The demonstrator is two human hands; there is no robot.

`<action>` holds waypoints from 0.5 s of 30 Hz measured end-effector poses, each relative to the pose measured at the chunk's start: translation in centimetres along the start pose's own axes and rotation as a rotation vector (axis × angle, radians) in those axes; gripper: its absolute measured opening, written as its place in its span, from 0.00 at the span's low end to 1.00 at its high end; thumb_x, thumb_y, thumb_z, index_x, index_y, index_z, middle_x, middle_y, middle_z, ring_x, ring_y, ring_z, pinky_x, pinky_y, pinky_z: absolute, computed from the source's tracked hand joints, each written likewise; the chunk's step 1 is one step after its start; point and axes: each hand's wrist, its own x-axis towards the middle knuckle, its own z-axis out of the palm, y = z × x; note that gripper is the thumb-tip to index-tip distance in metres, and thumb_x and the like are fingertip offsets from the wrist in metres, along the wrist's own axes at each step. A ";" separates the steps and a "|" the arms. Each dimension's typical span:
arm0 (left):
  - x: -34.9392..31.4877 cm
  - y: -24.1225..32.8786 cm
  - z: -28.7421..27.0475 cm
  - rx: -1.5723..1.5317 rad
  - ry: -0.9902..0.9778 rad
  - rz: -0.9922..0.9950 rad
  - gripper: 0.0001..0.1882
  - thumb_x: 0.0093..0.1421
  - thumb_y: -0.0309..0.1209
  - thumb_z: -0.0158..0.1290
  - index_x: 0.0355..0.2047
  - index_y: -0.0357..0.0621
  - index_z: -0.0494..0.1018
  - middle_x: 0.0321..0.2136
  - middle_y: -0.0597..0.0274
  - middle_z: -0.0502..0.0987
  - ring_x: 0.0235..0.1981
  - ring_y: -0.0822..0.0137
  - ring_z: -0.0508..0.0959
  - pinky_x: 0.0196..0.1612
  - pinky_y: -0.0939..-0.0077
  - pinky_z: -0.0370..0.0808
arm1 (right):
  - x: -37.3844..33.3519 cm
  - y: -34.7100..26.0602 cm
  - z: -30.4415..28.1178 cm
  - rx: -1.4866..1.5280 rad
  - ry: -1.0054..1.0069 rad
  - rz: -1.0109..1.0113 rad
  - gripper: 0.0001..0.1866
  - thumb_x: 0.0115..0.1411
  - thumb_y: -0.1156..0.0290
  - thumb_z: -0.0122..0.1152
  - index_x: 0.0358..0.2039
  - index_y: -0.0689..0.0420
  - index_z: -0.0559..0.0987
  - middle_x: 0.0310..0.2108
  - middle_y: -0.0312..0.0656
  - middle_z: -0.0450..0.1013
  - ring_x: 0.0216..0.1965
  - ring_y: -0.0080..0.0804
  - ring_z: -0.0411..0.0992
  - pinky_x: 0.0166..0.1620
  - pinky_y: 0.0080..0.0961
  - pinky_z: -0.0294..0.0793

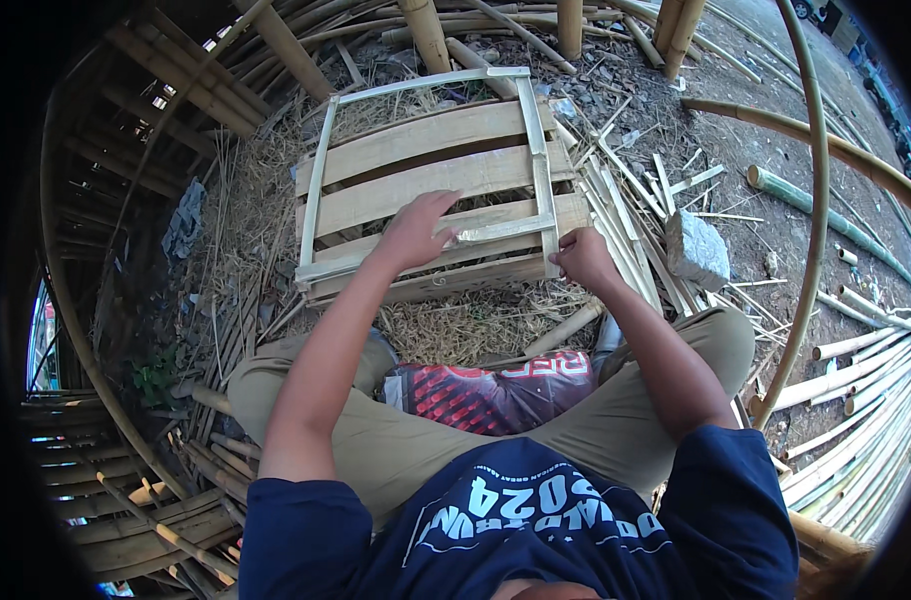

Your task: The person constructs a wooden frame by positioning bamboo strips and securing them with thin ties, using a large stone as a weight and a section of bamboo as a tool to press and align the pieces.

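Observation:
A slatted wooden crate or box (pixel 376 206) lies on straw in front of me, its pale boards running crosswise with gaps between. On top rests a rectangular frame of thin split-bamboo strips (pixel 538 150); its far side reaches past the boards. My left hand (pixel 421 232) is over the near boards, fingers spread, close to the frame's near strip (pixel 336 267). At the near right corner, my right hand (pixel 586 257) has its fingers pinched at the end of the right-hand bamboo strip. Its fingertips partly hide that corner.
A rough pale block (pixel 698 250) sits right of the crate, beside a pile of split strips (pixel 621 225). Bamboo poles (pixel 846 360) lie farther right. A curved pole (pixel 818 200) rises at the right. Between my legs is a printed sack (pixel 491 392).

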 end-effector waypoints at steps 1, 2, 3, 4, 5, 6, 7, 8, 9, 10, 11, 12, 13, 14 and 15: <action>0.3 2.9 0.8 0.000 -0.078 0.038 0.32 0.64 0.34 0.61 0.67 0.45 0.67 0.62 0.50 0.72 0.63 0.49 0.72 0.66 0.53 0.68 | 0.1 -0.1 0.1 0.003 0.051 -0.015 0.18 0.60 0.78 0.72 0.46 0.78 0.79 0.26 0.50 0.81 0.20 0.28 0.79 0.19 0.26 0.77; -0.3 3.8 2.2 -0.001 -0.060 0.011 0.33 0.62 0.34 0.62 0.67 0.46 0.68 0.61 0.51 0.73 0.62 0.49 0.72 0.65 0.53 0.68 | -0.3 -1.3 0.5 -0.027 0.039 -0.017 0.18 0.59 0.77 0.74 0.45 0.76 0.80 0.27 0.50 0.82 0.21 0.29 0.80 0.22 0.27 0.77; -0.1 4.4 3.9 -0.010 -0.039 0.001 0.33 0.61 0.33 0.63 0.67 0.46 0.68 0.59 0.51 0.74 0.62 0.49 0.72 0.65 0.52 0.68 | 0.1 -0.6 0.6 -0.027 0.043 -0.019 0.18 0.59 0.77 0.74 0.45 0.76 0.80 0.27 0.50 0.82 0.21 0.29 0.80 0.22 0.27 0.77; 0.7 5.1 5.3 -0.014 -0.037 0.012 0.33 0.61 0.33 0.63 0.67 0.46 0.68 0.59 0.51 0.74 0.62 0.49 0.72 0.65 0.52 0.68 | 1.1 1.0 0.6 -0.074 0.155 -0.131 0.17 0.56 0.75 0.75 0.43 0.73 0.83 0.27 0.52 0.82 0.25 0.33 0.82 0.29 0.30 0.80; 1.3 5.5 6.3 0.018 0.010 0.009 0.32 0.60 0.32 0.64 0.65 0.47 0.71 0.57 0.53 0.75 0.60 0.51 0.73 0.63 0.53 0.68 | 1.9 2.2 0.6 -0.119 0.262 -0.244 0.16 0.54 0.73 0.76 0.40 0.69 0.86 0.26 0.54 0.83 0.28 0.36 0.84 0.36 0.33 0.83; 1.2 5.6 7.0 0.053 0.054 -0.005 0.30 0.59 0.30 0.64 0.63 0.47 0.73 0.55 0.56 0.76 0.59 0.53 0.74 0.61 0.54 0.68 | 2.1 2.9 0.6 -0.116 0.256 -0.245 0.16 0.54 0.73 0.76 0.40 0.69 0.86 0.26 0.54 0.83 0.28 0.36 0.84 0.36 0.33 0.83; 1.1 5.5 7.5 0.056 0.051 -0.010 0.30 0.59 0.30 0.64 0.63 0.47 0.73 0.55 0.56 0.76 0.59 0.53 0.74 0.61 0.54 0.68 | 2.4 3.5 0.5 -0.133 0.229 -0.283 0.17 0.57 0.74 0.73 0.45 0.68 0.85 0.28 0.50 0.83 0.27 0.32 0.82 0.34 0.30 0.81; 1.0 5.5 7.8 0.048 0.068 -0.043 0.28 0.58 0.28 0.64 0.60 0.48 0.75 0.52 0.58 0.76 0.57 0.54 0.74 0.59 0.55 0.68 | 2.2 3.4 0.7 -0.151 0.201 -0.321 0.18 0.60 0.74 0.70 0.50 0.66 0.84 0.29 0.46 0.83 0.25 0.27 0.80 0.32 0.26 0.79; 0.9 5.4 8.0 0.041 0.085 -0.074 0.27 0.56 0.27 0.63 0.58 0.49 0.77 0.50 0.61 0.77 0.56 0.56 0.75 0.57 0.56 0.68 | 2.0 3.3 0.9 -0.150 0.196 -0.321 0.18 0.60 0.74 0.70 0.50 0.66 0.84 0.29 0.46 0.83 0.25 0.27 0.80 0.32 0.26 0.79; 0.4 5.2 8.0 0.042 0.083 -0.078 0.27 0.56 0.27 0.63 0.58 0.49 0.77 0.50 0.61 0.77 0.56 0.56 0.75 0.57 0.56 0.68 | 1.8 3.3 1.0 -0.170 0.188 -0.303 0.19 0.61 0.74 0.69 0.53 0.65 0.83 0.29 0.45 0.83 0.25 0.25 0.80 0.32 0.25 0.79; 0.1 5.5 8.1 0.032 0.090 -0.082 0.26 0.56 0.25 0.63 0.57 0.50 0.78 0.50 0.62 0.77 0.56 0.57 0.75 0.56 0.57 0.67 | 1.5 3.4 0.9 -0.195 0.187 -0.279 0.20 0.61 0.74 0.68 0.55 0.64 0.83 0.29 0.44 0.83 0.26 0.24 0.79 0.33 0.25 0.79; -0.2 5.8 8.2 0.022 0.097 -0.086 0.25 0.56 0.24 0.62 0.56 0.51 0.79 0.49 0.63 0.77 0.55 0.58 0.75 0.56 0.57 0.66 | 1.3 3.4 0.8 -0.199 0.190 -0.272 0.20 0.61 0.74 0.68 0.55 0.64 0.83 0.29 0.44 0.83 0.26 0.24 0.79 0.33 0.25 0.79; -0.3 6.0 8.2 0.015 0.095 -0.082 0.25 0.56 0.24 0.62 0.56 0.51 0.79 0.49 0.63 0.77 0.55 0.58 0.75 0.56 0.57 0.66 | 1.2 3.4 0.7 -0.147 0.161 -0.231 0.22 0.61 0.75 0.68 0.56 0.64 0.82 0.28 0.44 0.83 0.25 0.24 0.79 0.32 0.25 0.79; -0.7 6.0 8.1 -0.001 0.082 -0.088 0.23 0.56 0.25 0.63 0.54 0.52 0.80 0.49 0.64 0.78 0.55 0.59 0.75 0.56 0.57 0.66 | 1.0 3.0 0.7 -0.092 0.130 -0.193 0.23 0.61 0.76 0.68 0.57 0.64 0.81 0.28 0.43 0.83 0.25 0.23 0.79 0.32 0.24 0.79; -1.0 5.9 8.0 -0.018 0.069 -0.094 0.21 0.56 0.26 0.64 0.52 0.52 0.81 0.48 0.65 0.78 0.56 0.60 0.75 0.57 0.57 0.65 | 0.9 2.6 0.8 -0.092 0.130 -0.188 0.23 0.61 0.76 0.68 0.57 0.64 0.81 0.28 0.43 0.83 0.25 0.23 0.79 0.32 0.24 0.79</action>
